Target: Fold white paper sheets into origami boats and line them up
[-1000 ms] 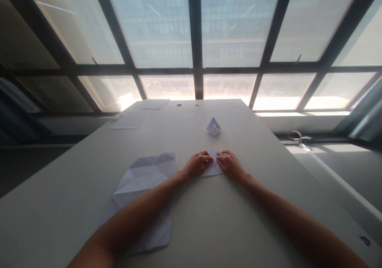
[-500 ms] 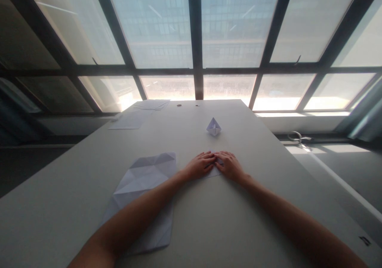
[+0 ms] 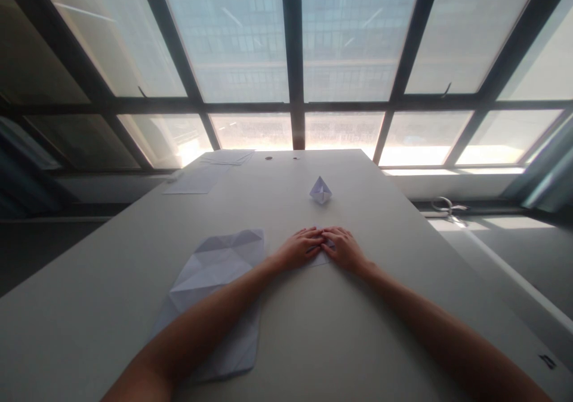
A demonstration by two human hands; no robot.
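A small folded white paper (image 3: pixel 320 260) lies flat on the table, mostly hidden under both hands. My left hand (image 3: pixel 301 247) rests on its left part, and my right hand (image 3: pixel 344 248) presses on its right part. The fingertips of the two hands meet over the paper. Just beyond them stands a small folded paper boat (image 3: pixel 321 191). A larger creased white sheet (image 3: pixel 215 264) lies to the left, partly under my left forearm.
The white table (image 3: pixel 358 342) stretches toward tall windows. Flat white sheets (image 3: pixel 192 181) lie at its far left. Two small round items sit near the far edge. A silvery ring-shaped object (image 3: pixel 443 206) is beyond the right edge.
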